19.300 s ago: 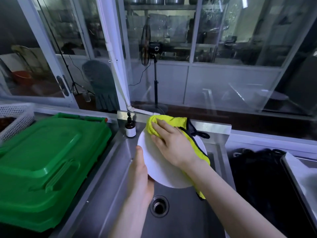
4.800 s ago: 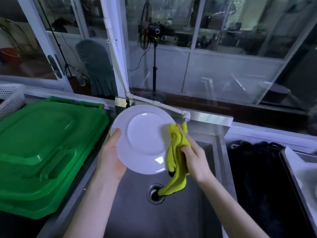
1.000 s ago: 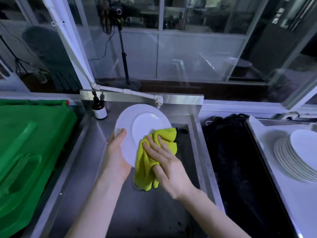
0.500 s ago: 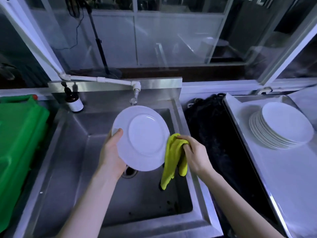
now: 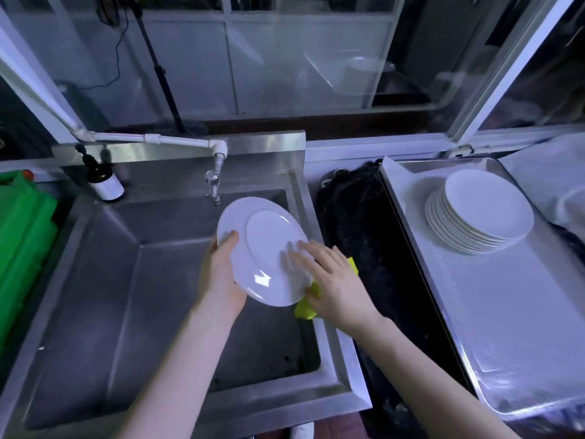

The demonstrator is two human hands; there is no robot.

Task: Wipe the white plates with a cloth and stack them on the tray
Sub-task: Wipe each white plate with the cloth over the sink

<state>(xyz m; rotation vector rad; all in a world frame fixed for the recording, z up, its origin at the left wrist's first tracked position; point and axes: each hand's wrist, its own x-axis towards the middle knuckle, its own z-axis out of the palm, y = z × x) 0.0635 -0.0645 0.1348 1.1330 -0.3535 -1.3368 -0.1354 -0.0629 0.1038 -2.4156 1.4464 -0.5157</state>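
1. Quick change here. A moment ago the right hand (image 5: 335,280) had the yellow cloth (image 5: 305,312) bunched up just beside the plate (image 5: 262,251). Now its fingers lie stretched flat over the plate's right edge, with the cloth squashed under the palm and poking out on both sides. They're a bit blurred and I can't see the thumb.
2. The left hand (image 5: 221,274) hasn't let go. It's clamped on the left rim, thumb on the face and the other fingers behind.
3. The plate has drifted over to the right edge of the sink (image 5: 126,280), below the tap (image 5: 215,182), tilted with its face up toward us.
4. The person has also turned right, so the tray (image 5: 506,312) is properly in view now, with the stack of plates (image 5: 481,213) near its far end.
5. My guess: either a last pass along the rim or the right hand taking over, then this one goes on the stack. It isn't there yet.
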